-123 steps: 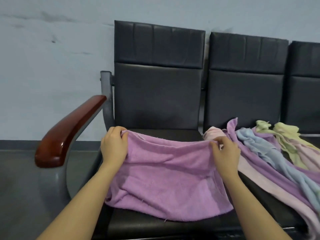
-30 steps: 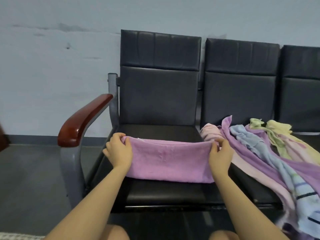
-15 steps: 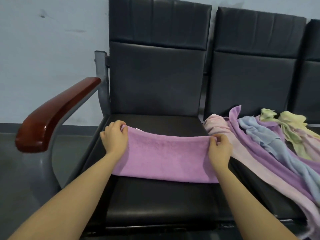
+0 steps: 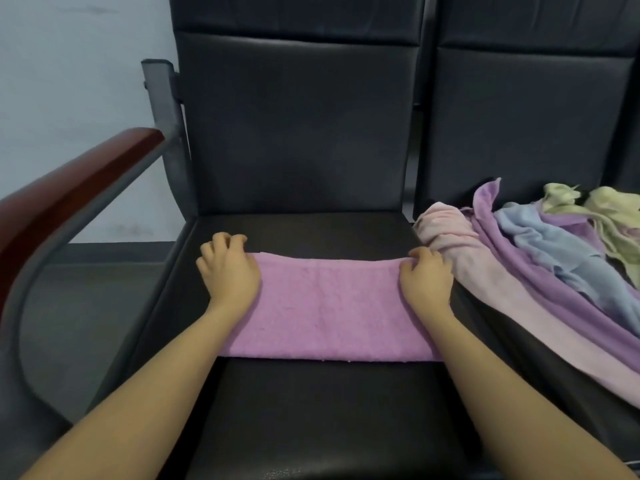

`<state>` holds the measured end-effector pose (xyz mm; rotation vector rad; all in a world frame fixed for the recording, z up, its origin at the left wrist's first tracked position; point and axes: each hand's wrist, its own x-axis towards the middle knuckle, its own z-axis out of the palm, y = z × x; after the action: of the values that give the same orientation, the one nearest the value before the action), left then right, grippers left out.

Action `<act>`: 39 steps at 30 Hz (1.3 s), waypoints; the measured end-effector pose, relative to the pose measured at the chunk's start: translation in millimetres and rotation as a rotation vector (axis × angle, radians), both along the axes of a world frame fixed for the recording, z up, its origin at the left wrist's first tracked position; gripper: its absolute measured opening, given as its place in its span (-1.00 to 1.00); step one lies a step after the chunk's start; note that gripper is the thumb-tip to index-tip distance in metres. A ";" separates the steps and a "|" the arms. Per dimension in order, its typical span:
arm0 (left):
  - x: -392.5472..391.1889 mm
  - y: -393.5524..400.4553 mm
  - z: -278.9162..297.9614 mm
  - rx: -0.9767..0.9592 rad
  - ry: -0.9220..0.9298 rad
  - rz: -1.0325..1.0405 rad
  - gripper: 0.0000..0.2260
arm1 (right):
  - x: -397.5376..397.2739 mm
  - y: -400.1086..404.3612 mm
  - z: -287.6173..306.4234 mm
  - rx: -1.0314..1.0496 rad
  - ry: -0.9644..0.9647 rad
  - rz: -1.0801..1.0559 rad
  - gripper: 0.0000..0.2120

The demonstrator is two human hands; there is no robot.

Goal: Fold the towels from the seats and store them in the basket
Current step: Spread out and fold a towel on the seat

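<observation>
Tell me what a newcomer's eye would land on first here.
The pink towel, folded into a band across the black seat, with the left hand and right hand on its ends. Next, the pile of unfolded towels on the neighbouring seat to the right.

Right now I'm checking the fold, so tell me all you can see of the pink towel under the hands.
The pink towel is terry-like cloth, folded into a long flat band across the black seat. Its far edge bows slightly. The left hand rests on its left end, and the right hand on its right end, fingers curled at the far edge. Whether either has a grip is unclear. Its right end lies close to the loose towels.
</observation>
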<state>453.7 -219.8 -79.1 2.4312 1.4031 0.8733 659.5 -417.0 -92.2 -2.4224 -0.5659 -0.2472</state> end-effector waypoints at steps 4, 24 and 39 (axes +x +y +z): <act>6.8 -25.2 3.9 0.065 0.070 -0.171 -0.70 | -16.4 -0.6 5.6 -0.061 -0.124 0.072 -0.68; -87.6 -120.9 9.3 -0.124 0.596 -0.377 -0.50 | -139.1 -46.3 6.7 -0.486 0.031 0.539 -0.52; -147.7 -86.5 15.2 -0.069 0.554 -0.126 -0.65 | -172.1 -43.5 14.9 -0.389 -0.097 0.759 -0.58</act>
<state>306.0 -306.3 -63.9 2.7921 1.3764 0.1136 487.4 -460.4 -77.3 -2.3495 -1.6384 0.0816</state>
